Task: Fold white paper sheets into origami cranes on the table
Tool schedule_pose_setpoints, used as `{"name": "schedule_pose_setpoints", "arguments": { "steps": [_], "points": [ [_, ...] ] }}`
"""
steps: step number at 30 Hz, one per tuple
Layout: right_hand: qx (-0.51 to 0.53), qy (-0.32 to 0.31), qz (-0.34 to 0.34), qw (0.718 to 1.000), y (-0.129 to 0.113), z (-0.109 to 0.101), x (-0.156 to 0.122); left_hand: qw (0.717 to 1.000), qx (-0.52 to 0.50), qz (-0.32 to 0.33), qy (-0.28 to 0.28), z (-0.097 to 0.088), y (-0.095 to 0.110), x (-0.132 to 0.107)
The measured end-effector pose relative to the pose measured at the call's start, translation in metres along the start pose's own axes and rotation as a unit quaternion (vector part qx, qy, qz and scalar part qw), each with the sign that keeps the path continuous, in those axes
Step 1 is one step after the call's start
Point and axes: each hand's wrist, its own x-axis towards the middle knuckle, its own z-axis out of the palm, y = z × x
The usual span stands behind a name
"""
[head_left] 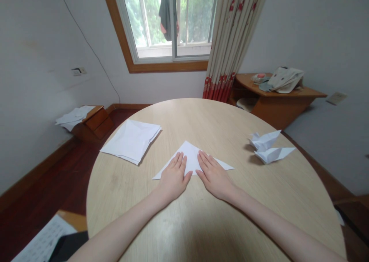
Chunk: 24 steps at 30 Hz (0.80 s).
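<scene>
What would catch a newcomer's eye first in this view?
Probably the white paper triangle near the middle of the round table, with the left hand and right hand flat on it. Next come two folded paper figures at the table's right and a paper stack at its left.

Paper stack (131, 142) is lying at the far-left edge of the table (198, 117). Two paper birds (273, 155) are sitting near its far-right edge. Between them, a sheet (190, 158) is lying under left hand (175, 177) and right hand (216, 177).

legible text: none; lower-left sheet (46, 239): marks too blurred to read
</scene>
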Motion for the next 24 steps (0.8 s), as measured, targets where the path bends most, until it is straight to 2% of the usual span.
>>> {"name": "schedule_pose_setpoints", "arguments": {
  "steps": [19,24],
  "points": [
    [-0.039,-0.047,0.033,0.998,-0.007,-0.003,0.002,0.998,0.0,-0.054,-0.032,-0.001,0.012,0.003],
    [-0.033,-0.048,0.039,0.998,-0.008,-0.004,0.002,0.996,-0.008,-0.067,-0.055,-0.006,0.014,0.003]
  ]
}}
